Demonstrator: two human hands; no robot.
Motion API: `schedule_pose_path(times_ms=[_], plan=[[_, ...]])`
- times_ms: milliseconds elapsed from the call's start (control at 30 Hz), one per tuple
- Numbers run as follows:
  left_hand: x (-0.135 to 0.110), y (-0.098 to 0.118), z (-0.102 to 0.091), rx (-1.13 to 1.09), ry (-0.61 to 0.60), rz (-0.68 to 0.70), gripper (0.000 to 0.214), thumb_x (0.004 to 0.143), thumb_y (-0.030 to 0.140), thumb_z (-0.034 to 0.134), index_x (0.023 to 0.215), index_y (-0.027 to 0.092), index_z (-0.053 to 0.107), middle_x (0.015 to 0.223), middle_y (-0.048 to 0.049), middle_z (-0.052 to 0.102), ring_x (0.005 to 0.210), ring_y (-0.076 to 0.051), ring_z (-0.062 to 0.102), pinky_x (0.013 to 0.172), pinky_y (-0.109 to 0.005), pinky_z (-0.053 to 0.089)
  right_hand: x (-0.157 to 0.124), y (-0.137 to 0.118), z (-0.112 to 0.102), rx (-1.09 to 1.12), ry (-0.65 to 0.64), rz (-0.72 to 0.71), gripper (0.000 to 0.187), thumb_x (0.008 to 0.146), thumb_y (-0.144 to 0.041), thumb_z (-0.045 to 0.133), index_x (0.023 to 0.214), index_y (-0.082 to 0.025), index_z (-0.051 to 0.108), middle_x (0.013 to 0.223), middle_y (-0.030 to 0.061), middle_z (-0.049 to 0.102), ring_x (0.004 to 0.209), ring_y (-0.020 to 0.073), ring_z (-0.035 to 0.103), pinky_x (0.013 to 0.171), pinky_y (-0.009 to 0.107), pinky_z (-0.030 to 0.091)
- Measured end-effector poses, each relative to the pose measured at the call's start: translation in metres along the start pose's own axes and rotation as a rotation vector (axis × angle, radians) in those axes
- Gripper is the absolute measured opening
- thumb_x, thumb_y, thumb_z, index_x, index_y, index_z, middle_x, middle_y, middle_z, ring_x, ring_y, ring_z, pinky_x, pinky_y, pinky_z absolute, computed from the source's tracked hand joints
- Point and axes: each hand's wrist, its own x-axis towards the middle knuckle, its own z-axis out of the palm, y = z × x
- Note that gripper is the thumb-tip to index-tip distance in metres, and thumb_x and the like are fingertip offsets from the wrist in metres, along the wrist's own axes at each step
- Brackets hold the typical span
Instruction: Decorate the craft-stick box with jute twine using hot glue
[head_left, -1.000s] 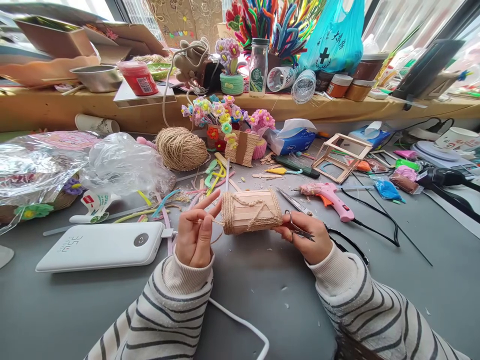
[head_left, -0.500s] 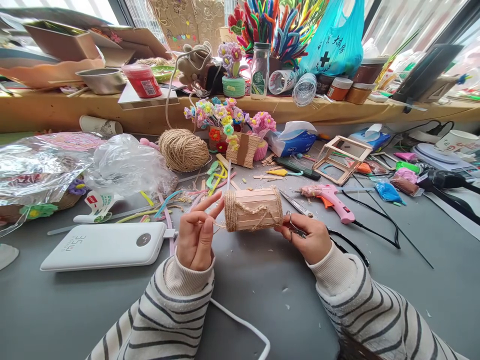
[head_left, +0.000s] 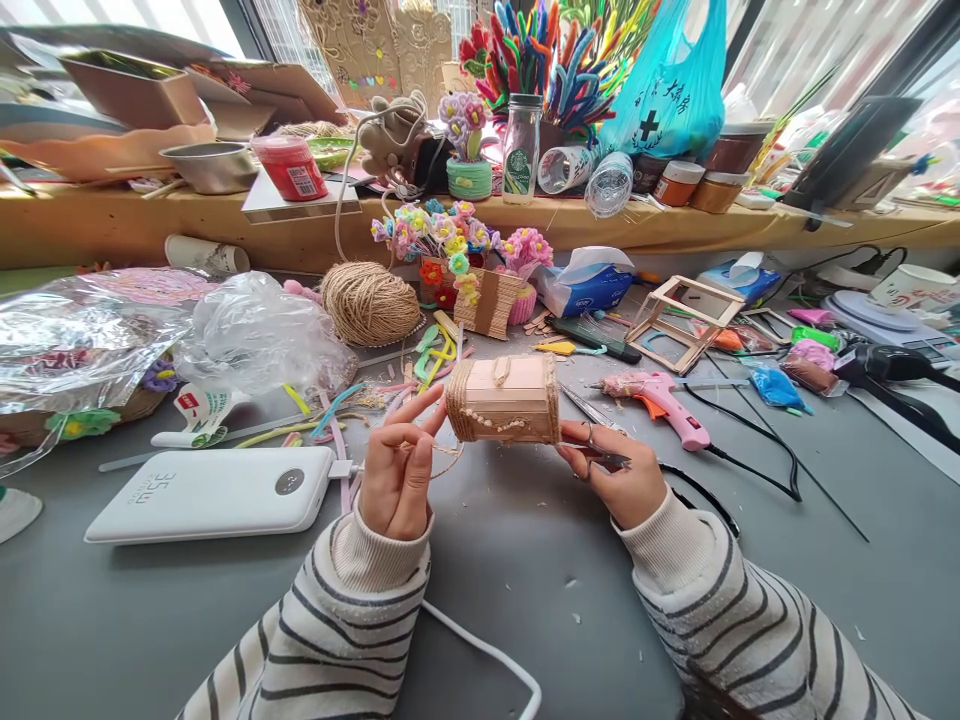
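Observation:
A cylinder of flat wooden craft sticks (head_left: 517, 402), wrapped in twine at both ends, is held on its side above the table between my hands. A wavy twine trim runs along its near side and a twine loop lies on top. My left hand (head_left: 396, 478) touches the left end with extended fingers while its thumb pinches a loose strand of twine (head_left: 452, 464). At the right end, my right hand (head_left: 628, 480) grips the rim with its fingertips. Small metal scissors (head_left: 611, 460) are also in that hand, partly hidden by the fingers.
Behind the cylinder lie a twine ball (head_left: 369, 303), pipe-cleaner flowers (head_left: 450, 240) and a stick frame (head_left: 684, 318). A pink glue gun (head_left: 664, 402) and larger scissors (head_left: 592, 408) are to the right. A white power bank (head_left: 210, 495) with a cable sits left.
The cylinder has turned about its length and risen slightly. Its wavy trim now sits lower, and the twine loop shows on top. The small scissors have shifted within my right hand.

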Motion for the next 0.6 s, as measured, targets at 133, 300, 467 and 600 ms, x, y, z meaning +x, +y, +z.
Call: schedule_pose_path(times_ms=[133, 300, 467, 600], plan=[[0.0002, -0.0002, -0.0003, 0.007, -0.013, -0.004, 0.011, 0.083, 0.024, 0.053, 0.077, 0.017, 0.048, 0.113, -0.0091, 0.058, 0.114, -0.025, 0.052, 0.097, -0.046, 0.046, 0.0006, 0.0021, -0.0017, 0.005, -0.028, -0.026, 0.025, 0.073, -0.022, 0.061, 0.096, -0.02, 0.07, 0.095, 0.0053, 0.071, 0.087, 0.0211, 0.066, 0.074, 0.031, 0.058], [0.0011, -0.0009, -0.0013, -0.001, -0.02, 0.011, 0.009, 0.084, 0.022, 0.052, 0.077, 0.016, 0.049, 0.112, -0.0099, 0.058, 0.115, -0.023, 0.051, 0.094, -0.044, 0.049, 0.0003, 0.006, -0.0021, 0.037, -0.024, 0.0, 0.028, 0.073, -0.022, 0.061, 0.101, -0.021, 0.068, 0.101, 0.0043, 0.07, 0.094, 0.0218, 0.065, 0.078, 0.032, 0.058], [0.001, -0.001, -0.0025, 0.021, -0.017, -0.02, 0.011, 0.083, 0.024, 0.053, 0.077, 0.016, 0.048, 0.11, -0.0104, 0.059, 0.114, -0.024, 0.052, 0.092, -0.045, 0.05, -0.0014, 0.0039, -0.0011, 0.052, -0.009, 0.023, 0.03, 0.075, -0.024, 0.061, 0.104, -0.021, 0.067, 0.104, 0.0049, 0.069, 0.095, 0.0224, 0.065, 0.078, 0.033, 0.059], [0.0002, -0.0023, -0.0038, 0.051, -0.017, -0.073, 0.013, 0.083, 0.026, 0.052, 0.076, 0.016, 0.048, 0.111, -0.0112, 0.058, 0.114, -0.023, 0.052, 0.091, -0.044, 0.05, -0.0022, -0.0009, -0.0019, 0.062, 0.009, 0.03, 0.03, 0.075, -0.024, 0.06, 0.105, -0.022, 0.066, 0.107, 0.0045, 0.067, 0.099, 0.0221, 0.063, 0.079, 0.031, 0.058]])
